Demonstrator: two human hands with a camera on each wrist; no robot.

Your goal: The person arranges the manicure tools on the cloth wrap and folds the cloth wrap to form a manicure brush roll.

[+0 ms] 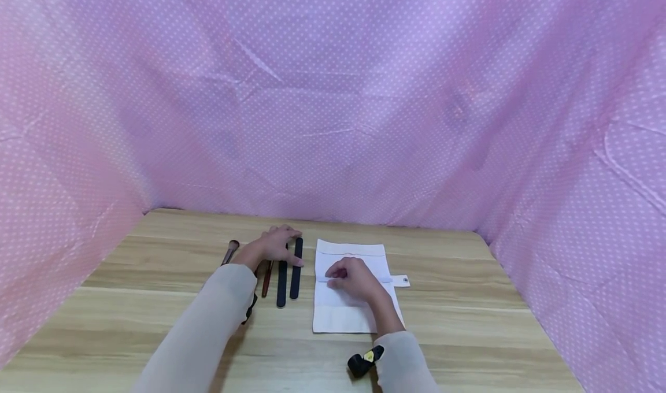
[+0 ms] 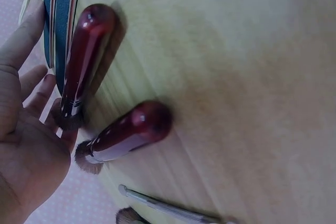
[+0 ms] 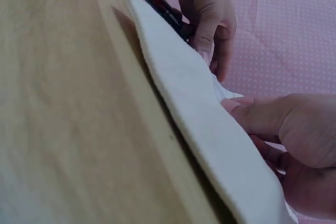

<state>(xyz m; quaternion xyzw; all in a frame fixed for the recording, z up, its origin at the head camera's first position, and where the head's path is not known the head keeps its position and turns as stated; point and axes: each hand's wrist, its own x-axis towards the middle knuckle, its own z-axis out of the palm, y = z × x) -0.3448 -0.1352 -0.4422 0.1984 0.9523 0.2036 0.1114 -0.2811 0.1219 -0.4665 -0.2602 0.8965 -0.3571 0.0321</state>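
Note:
A white cloth pouch (image 1: pixel 338 319) lies unfolded flat on the table, its snap strap (image 1: pixel 400 281) sticking out to the right. My right hand (image 1: pixel 356 278) is over its middle, thumb and fingers pinching the edge of the inner pocket. To the left, my left hand (image 1: pixel 276 246) reaches over two dark nail files (image 1: pixel 296 274), fingers spread and thumb beside the right-hand file. In the left wrist view, a red-handled brush (image 2: pixel 90 59) lies close to the left fingers. Another red-handled brush (image 2: pixel 131 129) is beside it.
A slim metal tool (image 2: pixel 173 208) and a further dark-bristled brush (image 1: pixel 233 245) lie left of the files. The wooden table (image 1: pixel 458 323) meets a pink dotted cloth (image 1: pixel 333 121) at its back and sides.

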